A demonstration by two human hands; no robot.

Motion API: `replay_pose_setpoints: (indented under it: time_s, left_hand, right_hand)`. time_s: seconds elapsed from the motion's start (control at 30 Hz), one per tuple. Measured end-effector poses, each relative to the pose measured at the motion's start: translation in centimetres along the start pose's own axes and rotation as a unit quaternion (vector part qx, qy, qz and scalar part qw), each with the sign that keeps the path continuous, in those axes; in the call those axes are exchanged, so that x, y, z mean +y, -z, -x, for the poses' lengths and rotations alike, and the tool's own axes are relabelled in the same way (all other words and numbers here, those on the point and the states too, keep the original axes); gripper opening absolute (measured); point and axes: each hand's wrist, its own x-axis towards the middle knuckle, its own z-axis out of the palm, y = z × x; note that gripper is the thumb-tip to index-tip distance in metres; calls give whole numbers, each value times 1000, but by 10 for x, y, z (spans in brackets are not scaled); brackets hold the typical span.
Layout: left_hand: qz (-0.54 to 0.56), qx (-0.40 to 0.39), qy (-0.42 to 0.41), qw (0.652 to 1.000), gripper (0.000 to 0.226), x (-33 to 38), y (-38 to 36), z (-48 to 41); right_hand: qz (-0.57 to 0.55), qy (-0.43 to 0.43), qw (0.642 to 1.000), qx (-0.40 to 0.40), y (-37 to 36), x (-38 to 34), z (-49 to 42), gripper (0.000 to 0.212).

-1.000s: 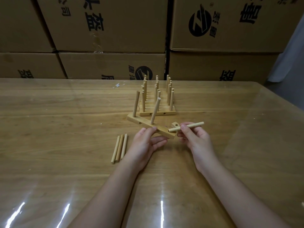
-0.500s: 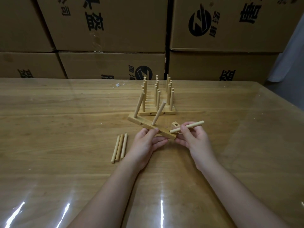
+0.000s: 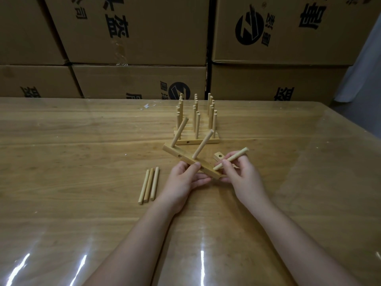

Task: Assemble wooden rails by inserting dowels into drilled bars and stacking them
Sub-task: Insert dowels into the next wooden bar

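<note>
I see my left hand (image 3: 185,178) curled round the near right end of a pale, square-edged wooden bar (image 3: 186,159), thumb on top and fingers underneath. The bar runs slantwise from far left to near right over the middle of the worktop (image 3: 82,162), with a round hole drilled in its side. Two smooth round dowels (image 3: 203,146) stand in its top face, both leaning right.

My right hand (image 3: 241,174) pinches a third dowel (image 3: 231,158) between thumb and fingers. The dowel is tilted, with its lower tip just beside the bar's near end; I cannot tell whether it touches.

A short drilled block (image 3: 219,155) shows behind that hand. Just beyond the bar sits a stack of finished rails (image 3: 195,139), their pegs upright in rows. Three loose dowels (image 3: 148,185) lie side by side to the left of my left hand. The worktop is grained wood under a glossy clear sheet, and printed cardboard boxes (image 3: 144,32) are stacked along the far side.
</note>
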Motion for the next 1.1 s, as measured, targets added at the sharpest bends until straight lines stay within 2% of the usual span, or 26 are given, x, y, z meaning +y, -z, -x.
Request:
replay_pose_setpoints:
  time_s: [0.2,0.3,0.4,0.57,0.87,1.1]
  left_hand:
    - [-35,-16,-6,999,19,-2,0,0]
    - [-30,-20,-9,999,17,-3,0,-1]
    - [-31,-30,-8,999,18,-3,1,-1]
    - [-26,-41,-10,999,19,-4,2,-2]
    - [8,-24,-4,1000,18,-4,3,-5]
    - [12,-30,3,999,19,-4,4,-5]
  right_hand:
    - [93,28,995,-15,2,2,2,11]
    - [108,39,993,-3,1,2,3,15]
    - [109,37,993,15,2,3,2,4]
    - [122,44,991,33,1,3,5,8]
    - [39,32,999,0,-1,-1,5,18]
    - [42,17,999,4,1,-2,4,19]
